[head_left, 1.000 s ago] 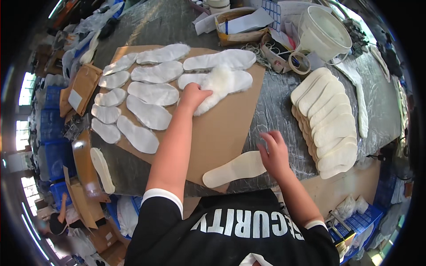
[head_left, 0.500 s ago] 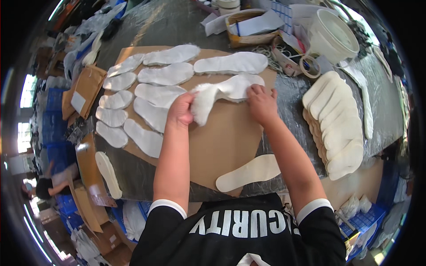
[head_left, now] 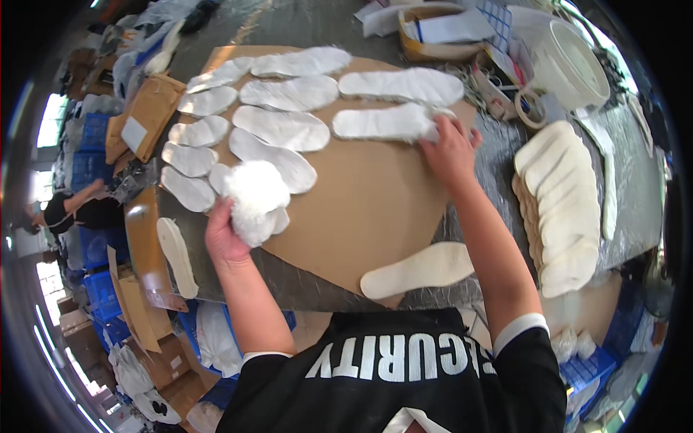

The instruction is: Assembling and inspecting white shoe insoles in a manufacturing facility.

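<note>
Head view: left hand (head_left: 229, 229) closed part-way round a white fluffy piece (head_left: 254, 198), thumb on its left side, other fingertips hidden in or behind the pile. Piece sits over the left front of the cardboard sheet (head_left: 361, 209); can't tell if it touches the insoles beneath. Right hand (head_left: 455, 153) half curled, fingers on the right end of a white insole (head_left: 382, 123) lying on the cardboard; can't tell if pinching or just pressing. My read of the step: laying out fluffy-backed insoles in rows, right hand squaring one up while left carries another. Next move calls for opening the bunched piece out flat and finding it a bare spot without dragging its neighbours. Cream insole (head_left: 419, 270) lies near the table's (head_left: 498, 159) front edge; cream stack (head_left: 559, 209) at right, no hand on either.
</note>
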